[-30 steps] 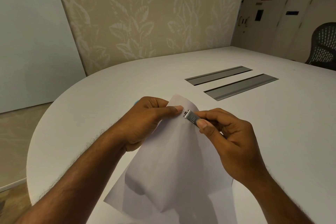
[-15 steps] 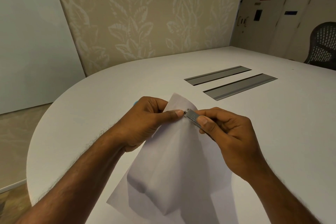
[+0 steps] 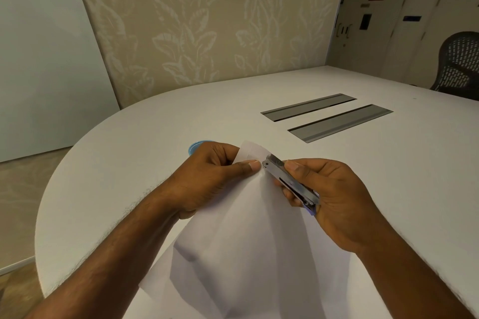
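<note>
Head view: left hand (image 3: 212,176) pinches the top corner of the white paper sheets (image 3: 246,241). Right hand (image 3: 334,197) grips a small silver metal stapler (image 3: 295,185), nose at that corner. White rounded worktop (image 3: 129,150): edge curves close on the left, open surface right up to two grey recessed slots (image 3: 339,122). Leaf-patterned wall (image 3: 207,21) behind.

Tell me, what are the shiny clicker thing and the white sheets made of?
The small stapler in the right hand looks like polished metal: silvery, with bright glints. The sheets pinched by the left hand look like thin matte paper: they bend and sag without shine.
</note>
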### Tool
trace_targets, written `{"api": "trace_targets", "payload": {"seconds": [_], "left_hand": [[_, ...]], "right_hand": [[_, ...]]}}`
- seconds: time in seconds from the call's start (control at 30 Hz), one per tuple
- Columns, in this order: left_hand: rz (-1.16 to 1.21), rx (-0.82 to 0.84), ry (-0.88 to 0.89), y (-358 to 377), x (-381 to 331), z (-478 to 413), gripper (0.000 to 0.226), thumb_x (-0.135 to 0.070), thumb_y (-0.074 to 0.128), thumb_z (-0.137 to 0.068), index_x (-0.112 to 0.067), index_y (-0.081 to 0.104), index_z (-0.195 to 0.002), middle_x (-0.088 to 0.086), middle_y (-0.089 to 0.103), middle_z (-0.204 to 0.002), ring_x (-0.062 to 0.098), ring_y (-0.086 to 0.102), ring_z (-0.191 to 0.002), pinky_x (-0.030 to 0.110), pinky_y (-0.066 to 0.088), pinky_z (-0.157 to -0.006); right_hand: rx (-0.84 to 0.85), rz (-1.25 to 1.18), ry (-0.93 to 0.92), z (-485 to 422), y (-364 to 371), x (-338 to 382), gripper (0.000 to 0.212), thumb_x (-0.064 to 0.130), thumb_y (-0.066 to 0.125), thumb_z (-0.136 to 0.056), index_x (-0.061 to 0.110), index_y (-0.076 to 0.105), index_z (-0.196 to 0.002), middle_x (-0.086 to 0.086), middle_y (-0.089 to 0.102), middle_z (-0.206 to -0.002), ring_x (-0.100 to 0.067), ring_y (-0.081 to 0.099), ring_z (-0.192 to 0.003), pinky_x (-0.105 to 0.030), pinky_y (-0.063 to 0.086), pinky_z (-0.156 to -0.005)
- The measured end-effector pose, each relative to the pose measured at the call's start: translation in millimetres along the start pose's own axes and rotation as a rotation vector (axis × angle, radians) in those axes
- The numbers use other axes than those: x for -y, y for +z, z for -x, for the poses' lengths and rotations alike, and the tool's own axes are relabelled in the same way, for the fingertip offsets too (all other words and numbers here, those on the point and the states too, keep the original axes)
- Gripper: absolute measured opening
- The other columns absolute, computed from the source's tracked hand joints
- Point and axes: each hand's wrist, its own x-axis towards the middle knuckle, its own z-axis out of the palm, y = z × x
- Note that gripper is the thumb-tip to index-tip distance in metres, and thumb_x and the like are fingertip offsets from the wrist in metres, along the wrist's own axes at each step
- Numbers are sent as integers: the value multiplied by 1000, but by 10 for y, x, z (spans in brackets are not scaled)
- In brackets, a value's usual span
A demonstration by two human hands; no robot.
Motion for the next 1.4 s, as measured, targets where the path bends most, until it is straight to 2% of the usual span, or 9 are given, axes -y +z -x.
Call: {"api": "trace_targets", "payload": {"seconds": [0.17, 0.37, 0.63, 0.7, 0.83, 0.9, 1.0, 1.27, 1.4], "left_hand": [[0, 13, 10, -8, 21, -2, 30, -24, 64, -90, 1, 74, -102, 23, 74, -104, 48, 68, -98, 64, 52, -92], [-2, 16, 10, 4, 36, -1, 37, -32, 68, -83, 1, 74, -101, 24, 74, -104, 49, 68, -98, 65, 51, -92], [-4, -1, 6, -18, 50, 8, 29, -25, 66, -87, -1, 75, -100, 23, 75, -102, 48, 68, -99, 64, 52, -92], [-2, 1, -4, -27, 53, 12, 28, -25, 66, -88, -2, 75, -100, 23, 75, -103, 49, 67, -99, 64, 51, -93], [-6, -9, -17, -46, 41, 13, 27, -25, 65, -89, -2, 75, -100, 22, 75, -103, 47, 68, -98, 60, 53, -93], [1, -22, -22, -48, 35, 13, 27, -24, 65, -89, -1, 75, -98, 23, 74, -101, 46, 69, -95, 58, 54, -92], [17, -33, -29, -31, 34, 13, 26, -23, 65, -89, 0, 76, -95, 26, 73, -101, 39, 69, -84, 57, 54, -89], [24, -71, -64, 24, 42, -2, 28, -26, 66, -89, -1, 76, -96, 26, 74, -99, 37, 69, -82, 58, 54, -89], [-8, -92, -65, 51, 28, 7, 31, -30, 66, -88, -1, 76, -95, 26, 73, -99, 47, 69, -87, 58, 55, -87]], "right_hand": [[89, -159, 85, -46, -62, -57, 32, 38, 68, -60, 9, 77, -72, -9, 70, -66, -15, 62, -51, -21, 53, -46], [224, -331, 326, -85, -118, -65, 66, 40, 93, -36, 0, 74, -86, -11, 65, -67, -15, 59, -54, -21, 51, -48], [288, -592, 395, -57, -148, -14, 53, 22, 92, -48, 1, 73, -93, -6, 64, -76, -11, 56, -56, -20, 45, -53], [229, -491, 308, -44, -159, -5, 56, 33, 92, -47, 4, 74, -91, -7, 65, -75, -12, 57, -55, -20, 48, -52], [3, 78, -66, 45, -75, -39, 61, 73, 75, -39, 24, 77, -74, -3, 71, -66, -12, 63, -50, -15, 50, -46], [-57, 196, -227, 70, -48, -88, 53, 78, 67, -47, 35, 76, -76, 2, 72, -66, -12, 65, -55, -13, 50, -48], [-107, 280, -374, 64, -28, -152, 38, 70, 62, -62, 41, 74, -85, 5, 73, -73, -15, 68, -67, -12, 52, -58], [-151, 377, -445, 56, 35, -217, 26, 46, 60, -78, 29, 71, -95, 1, 72, -82, -23, 67, -76, -30, 60, -73], [-163, 479, -531, 52, 55, -226, 17, 41, 59, -85, 32, 68, -97, 13, 70, -86, -13, 67, -84, -18, 57, -72]]}}
